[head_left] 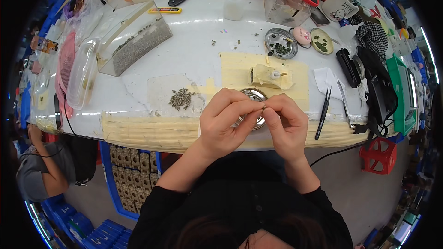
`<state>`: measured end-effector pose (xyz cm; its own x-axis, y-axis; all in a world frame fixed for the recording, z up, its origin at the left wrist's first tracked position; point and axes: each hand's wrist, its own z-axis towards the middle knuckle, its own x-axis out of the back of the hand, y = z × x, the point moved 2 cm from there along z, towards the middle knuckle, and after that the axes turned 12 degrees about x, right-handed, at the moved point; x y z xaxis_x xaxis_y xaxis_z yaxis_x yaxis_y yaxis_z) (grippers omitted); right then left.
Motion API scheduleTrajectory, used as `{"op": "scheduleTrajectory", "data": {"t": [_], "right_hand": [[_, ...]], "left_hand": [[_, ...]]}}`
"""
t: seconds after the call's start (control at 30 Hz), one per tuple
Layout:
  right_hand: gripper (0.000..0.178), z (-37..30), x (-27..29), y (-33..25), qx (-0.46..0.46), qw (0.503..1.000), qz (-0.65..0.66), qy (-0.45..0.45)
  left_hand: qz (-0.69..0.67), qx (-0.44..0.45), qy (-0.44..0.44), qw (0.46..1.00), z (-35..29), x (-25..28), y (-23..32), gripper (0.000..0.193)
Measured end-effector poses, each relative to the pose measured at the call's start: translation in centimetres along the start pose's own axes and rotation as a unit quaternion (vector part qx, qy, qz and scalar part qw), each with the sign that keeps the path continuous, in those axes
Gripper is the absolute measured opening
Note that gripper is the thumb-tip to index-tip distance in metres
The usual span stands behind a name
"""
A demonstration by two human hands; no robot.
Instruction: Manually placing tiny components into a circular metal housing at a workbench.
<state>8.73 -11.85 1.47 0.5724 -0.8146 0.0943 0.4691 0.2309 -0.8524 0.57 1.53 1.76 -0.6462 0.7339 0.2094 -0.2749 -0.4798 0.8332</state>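
Note:
My left hand (227, 121) and my right hand (289, 128) meet fingertip to fingertip near the table's front edge. Both are closed in a pinch on a tiny piece, too small and too covered by the fingers to name. Just below them a round shiny metal dish (254, 93) is partly hidden by my hands. Beyond it, on a yellowish taped mat (300, 94), sits a tape-wrapped block (263, 76) with a small white-tipped part on top. To the left, a pile of small grey-brown pieces (181, 99) lies on a clear sheet.
Right of my hands lie black tweezers (324, 115) and a silver pointed tool (344, 103). A metal dish with dark green bits (281, 56) stands farther back. At left is a clear box of grey granules (143, 46). A white squeeze bottle (234, 7) stands behind.

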Motion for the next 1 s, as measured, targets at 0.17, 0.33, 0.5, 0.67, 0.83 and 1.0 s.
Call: {"op": "scheduleTrajectory", "data": {"t": [0.17,0.33,0.5,0.67,0.83,1.0], "right_hand": [[0.009,0.3,0.3,-0.4,0.024,0.999,-0.042,0.012],[0.019,0.4,-0.2,-1.5,0.216,0.940,-0.264,0.024],[0.026,0.5,-0.5,-1.5,0.247,0.932,-0.266,0.016],[0.030,0.4,-0.4,-1.0,0.250,0.927,-0.278,0.016],[0.037,1.1,-0.4,-1.8,0.300,0.907,-0.291,-0.056],[0.033,1.7,0.7,-1.7,0.290,0.914,-0.267,-0.094]], "left_hand": [[0.018,0.000,0.003,1.000,-0.2,-0.2,-0.1,0.022],[0.029,0.035,0.004,0.999,-0.3,-0.4,-0.1,0.021],[0.035,0.037,-0.001,0.999,-0.2,-0.3,-0.2,0.020],[0.024,0.033,0.003,0.999,-0.1,-0.2,-0.3,0.018],[0.016,0.064,-0.038,0.997,0.0,-0.3,-0.2,0.015],[-0.037,0.104,-0.085,0.990,0.2,0.0,-0.2,0.013]]}}
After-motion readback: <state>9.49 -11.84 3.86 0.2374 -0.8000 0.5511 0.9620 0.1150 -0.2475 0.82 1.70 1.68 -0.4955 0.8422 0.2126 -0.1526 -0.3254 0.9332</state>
